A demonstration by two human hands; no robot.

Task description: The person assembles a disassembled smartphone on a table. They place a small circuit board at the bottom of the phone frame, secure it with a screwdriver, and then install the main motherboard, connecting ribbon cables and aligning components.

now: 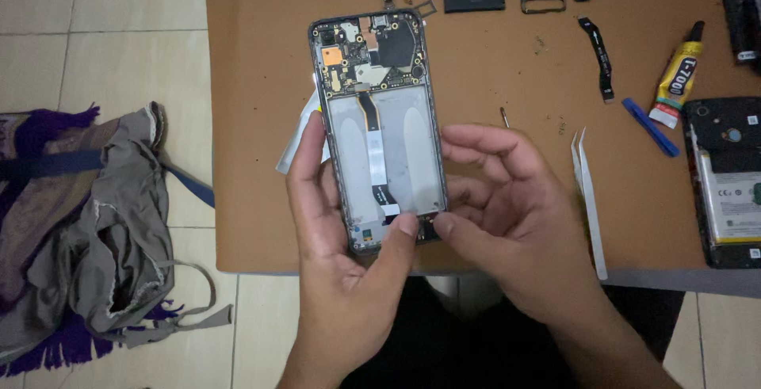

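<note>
Phone chassis, back cover off, lies lengthwise away from the person over the brown mat, its near end held up. Head view: left hand cradles its left edge, thumb pressing the bottom board; right hand pinches that bottom end too, equally near.

The light is dim, warm and even, falling from above with no hard glare. The brown counter looks flat and slightly grainy. Soft shadows gather under the left hand and right hand, and the area below the wrists sinks into near black. The opened phone is in fair focus; small parts along the top edge are less crisp.
</note>
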